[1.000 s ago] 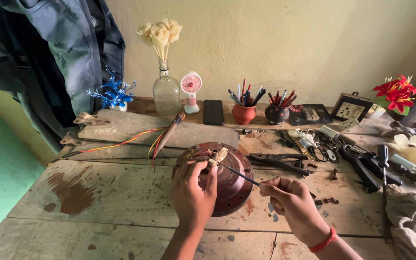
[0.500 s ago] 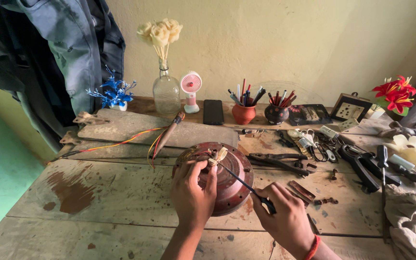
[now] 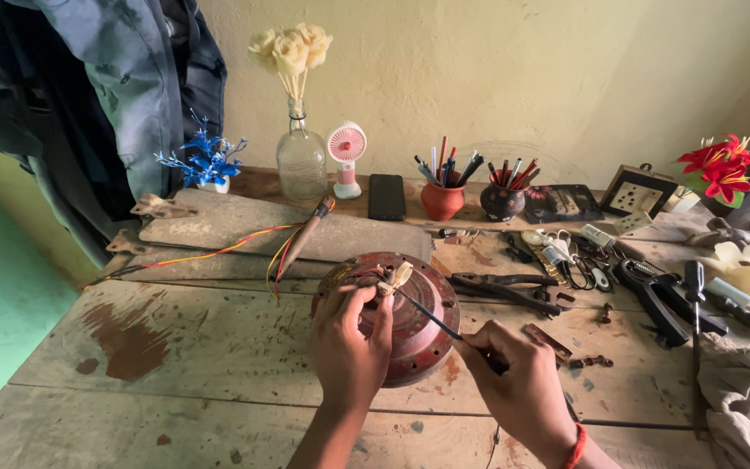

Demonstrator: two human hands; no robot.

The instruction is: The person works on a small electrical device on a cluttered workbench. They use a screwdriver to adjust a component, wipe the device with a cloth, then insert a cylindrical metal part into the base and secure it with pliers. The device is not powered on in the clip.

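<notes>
Rust-red, the round domed metal motor housing [image 3: 410, 326] lay on the worn wooden plank table [image 3: 175, 347], near the front edge and roughly at its middle. The left hand [image 3: 349, 347] rested over the housing's left side, its fingers [image 3: 366, 308] curled closed and pinching a small pale connector piece [image 3: 395, 280] at the top of the dome, where thin wires gathered. The right hand [image 3: 518, 386] sat just to the right of the housing, its fingers [image 3: 488, 347] wrapped tight around the dark handle of a thin black probe tool [image 3: 431, 315]; the slender shaft slanted up and left, and its tip met the pale connector beside the left thumb. A red band [image 3: 576, 447] circled the right wrist.

Behind the housing a grey flat fan blade [image 3: 288, 233] lay across the table, with a brown-handled soldering iron [image 3: 305, 234] and its red and yellow wires [image 3: 219, 252] resting over it. Dark pliers [image 3: 505, 291] lay just right of the housing, and black cutters and screwdrivers [image 3: 670, 300] were scattered farther right. Along the wall stood a clear glass bottle with cream paper flowers [image 3: 299, 156], a small pink handheld fan [image 3: 346, 156], a black phone [image 3: 386, 197] and two clay pots of pens [image 3: 470, 195]. Red artificial flowers [image 3: 722, 169] stood at the far right, blue ones [image 3: 206, 165] at the left.
</notes>
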